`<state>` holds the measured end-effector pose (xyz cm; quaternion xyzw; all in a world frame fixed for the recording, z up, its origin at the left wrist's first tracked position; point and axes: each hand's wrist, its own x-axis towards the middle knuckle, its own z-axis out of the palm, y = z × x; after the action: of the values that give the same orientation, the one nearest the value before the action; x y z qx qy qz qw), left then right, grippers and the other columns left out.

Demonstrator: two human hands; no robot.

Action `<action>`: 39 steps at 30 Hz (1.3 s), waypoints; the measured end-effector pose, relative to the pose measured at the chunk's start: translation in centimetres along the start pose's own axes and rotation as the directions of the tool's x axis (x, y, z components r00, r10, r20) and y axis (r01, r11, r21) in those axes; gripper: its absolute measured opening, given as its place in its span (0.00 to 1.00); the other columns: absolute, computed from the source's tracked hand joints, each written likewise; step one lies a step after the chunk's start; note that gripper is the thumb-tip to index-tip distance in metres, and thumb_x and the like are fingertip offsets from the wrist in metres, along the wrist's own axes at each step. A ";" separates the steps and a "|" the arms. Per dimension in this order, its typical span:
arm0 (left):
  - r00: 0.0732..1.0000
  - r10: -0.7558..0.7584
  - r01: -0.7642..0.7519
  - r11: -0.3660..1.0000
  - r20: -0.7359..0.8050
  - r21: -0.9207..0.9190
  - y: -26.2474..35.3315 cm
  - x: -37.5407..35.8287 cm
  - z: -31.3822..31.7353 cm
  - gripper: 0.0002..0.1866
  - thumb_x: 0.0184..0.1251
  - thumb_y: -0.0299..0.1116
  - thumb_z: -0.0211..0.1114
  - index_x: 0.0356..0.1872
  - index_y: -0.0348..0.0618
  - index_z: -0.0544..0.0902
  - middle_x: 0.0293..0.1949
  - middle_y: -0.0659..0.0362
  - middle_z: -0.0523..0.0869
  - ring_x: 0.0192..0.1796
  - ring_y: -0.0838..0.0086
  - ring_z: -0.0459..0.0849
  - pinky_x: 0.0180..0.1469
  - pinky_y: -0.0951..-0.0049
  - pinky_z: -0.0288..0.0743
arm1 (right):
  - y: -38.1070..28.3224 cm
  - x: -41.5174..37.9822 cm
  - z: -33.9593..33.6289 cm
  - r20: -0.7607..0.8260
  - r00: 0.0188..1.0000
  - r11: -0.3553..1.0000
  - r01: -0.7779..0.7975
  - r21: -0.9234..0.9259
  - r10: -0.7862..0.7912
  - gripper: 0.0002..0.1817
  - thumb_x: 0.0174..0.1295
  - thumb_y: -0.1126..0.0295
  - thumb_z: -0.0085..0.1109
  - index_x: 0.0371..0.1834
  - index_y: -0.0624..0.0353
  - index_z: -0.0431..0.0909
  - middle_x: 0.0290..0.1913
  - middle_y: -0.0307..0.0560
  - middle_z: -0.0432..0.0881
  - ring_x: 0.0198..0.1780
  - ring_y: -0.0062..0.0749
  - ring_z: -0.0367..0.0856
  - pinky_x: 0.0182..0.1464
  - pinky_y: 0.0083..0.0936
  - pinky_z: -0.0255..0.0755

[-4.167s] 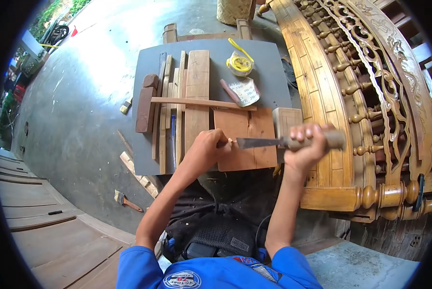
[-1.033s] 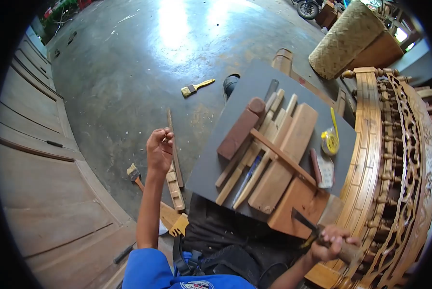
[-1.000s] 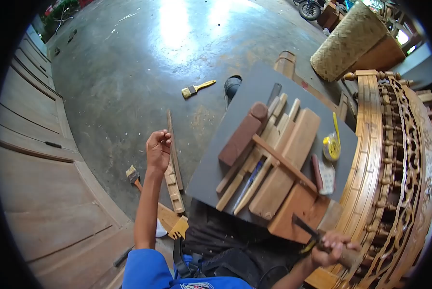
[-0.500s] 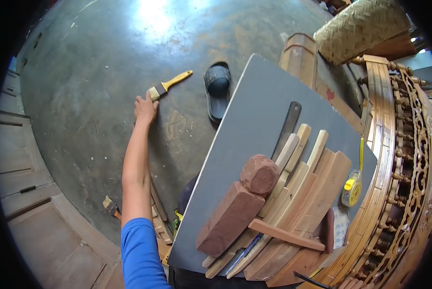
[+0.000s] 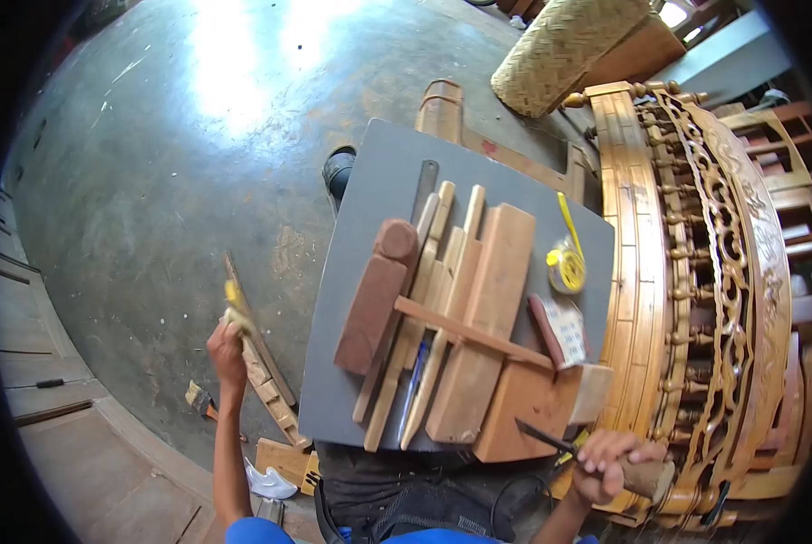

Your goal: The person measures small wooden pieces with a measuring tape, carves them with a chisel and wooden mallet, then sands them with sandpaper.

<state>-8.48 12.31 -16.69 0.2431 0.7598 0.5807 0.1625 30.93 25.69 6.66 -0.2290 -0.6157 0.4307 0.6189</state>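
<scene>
My left hand (image 5: 227, 349) is closed on the paintbrush (image 5: 234, 295), which is smeared by motion with its yellow handle upward, above the floor at the left. At the lower right, my right hand (image 5: 603, 462) grips a chisel (image 5: 546, 438). Its dark narrow blade points left over a flat wooden block (image 5: 519, 412), and its thick wooden end (image 5: 646, 476) shows beyond my fingers. Near my right hand, a grey board (image 5: 352, 236) carries a reddish-brown wooden block (image 5: 370, 317), several wood strips (image 5: 442, 281), a blue pen (image 5: 412, 390) and a saw blade (image 5: 426, 186).
A yellow tape measure (image 5: 565, 269) and a sandpaper piece (image 5: 565, 331) lie on the board's right. Carved wooden railing (image 5: 710, 299) runs along the right side. On the floor are another brush (image 5: 199, 399), wood lengths (image 5: 270, 381) and a black slipper (image 5: 338, 170).
My left hand has picked the yellow-handled brush up off the floor and drawn it back toward me. My right hand, barely visible before, has risen into view with the chisel. The view has shifted right.
</scene>
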 end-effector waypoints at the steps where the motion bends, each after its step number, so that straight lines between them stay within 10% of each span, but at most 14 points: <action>1: 0.996 0.081 -0.082 0.996 -0.027 -0.040 2.9 -1.3 -1.3 0.15 0.63 0.35 0.49 0.21 0.35 0.73 0.17 0.57 0.67 0.20 0.75 0.66 0.23 0.73 0.58 | 0.0 -0.5 0.0 -0.024 0.999 1.000 0.022 0.008 -0.022 0.19 0.51 0.78 0.54 0.39 0.53 0.53 0.19 0.42 0.64 0.16 0.25 0.63 0.19 0.24 0.68; 5: 0.821 0.530 -0.563 0.813 0.212 0.145 15.7 -5.3 -3.4 0.09 0.51 0.31 0.51 0.19 0.36 0.73 0.18 0.56 0.70 0.21 0.70 0.70 0.23 0.73 0.60 | 0.2 -2.3 -0.1 0.028 0.995 0.994 0.089 0.070 -0.091 0.18 0.52 0.77 0.56 0.37 0.55 0.55 0.21 0.44 0.65 0.19 0.27 0.66 0.22 0.26 0.69; 11: 0.520 0.684 -0.853 0.443 0.511 0.275 24.0 -7.3 5.3 0.11 0.43 0.29 0.59 0.13 0.40 0.65 0.17 0.55 0.68 0.22 0.63 0.74 0.22 0.66 0.68 | -0.5 -3.5 -1.1 0.106 0.993 0.996 0.052 0.072 -0.059 0.15 0.50 0.83 0.53 0.34 0.58 0.57 0.26 0.48 0.69 0.25 0.31 0.71 0.31 0.32 0.73; 17: 0.603 0.633 -0.773 0.614 0.485 0.159 24.5 -7.6 11.6 0.07 0.58 0.26 0.53 0.38 0.37 0.72 0.28 0.49 0.73 0.29 0.60 0.74 0.36 0.67 0.70 | -0.8 -5.9 -3.8 -0.055 0.996 0.996 0.069 0.047 -0.067 0.14 0.52 0.81 0.52 0.36 0.57 0.56 0.28 0.50 0.71 0.30 0.35 0.73 0.40 0.39 0.74; 23: 0.645 0.248 -0.010 0.948 0.723 -0.317 24.2 -13.8 12.3 0.08 0.57 0.20 0.44 0.37 0.37 0.68 0.25 0.64 0.69 0.26 0.85 0.65 0.29 0.84 0.60 | -0.6 -7.9 -4.8 -0.457 0.886 0.995 -0.041 0.091 0.078 0.12 0.56 0.71 0.51 0.38 0.52 0.58 0.28 0.45 0.68 0.33 0.31 0.70 0.44 0.40 0.71; 32: 0.516 0.197 0.033 0.968 0.834 -0.249 23.0 -17.8 15.4 0.05 0.62 0.21 0.44 0.39 0.38 0.64 0.20 0.63 0.65 0.22 0.82 0.61 0.25 0.80 0.58 | -1.4 -6.4 -4.9 -0.318 0.946 0.997 0.074 0.017 -0.065 0.14 0.55 0.70 0.55 0.37 0.53 0.59 0.25 0.44 0.70 0.29 0.29 0.71 0.41 0.36 0.70; 39: 0.416 0.173 -0.262 0.963 0.893 -0.064 23.7 -18.7 15.0 0.08 0.60 0.19 0.50 0.39 0.37 0.64 0.27 0.56 0.66 0.27 0.72 0.68 0.32 0.73 0.65 | -1.0 -6.3 -5.1 -0.220 0.960 0.979 0.193 0.073 -0.173 0.16 0.58 0.70 0.60 0.38 0.57 0.59 0.27 0.47 0.72 0.26 0.32 0.74 0.35 0.36 0.75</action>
<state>19.20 18.85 1.35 0.6141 0.5467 0.3493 0.4495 36.90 21.29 3.24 -0.1868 -0.5435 0.3730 0.7284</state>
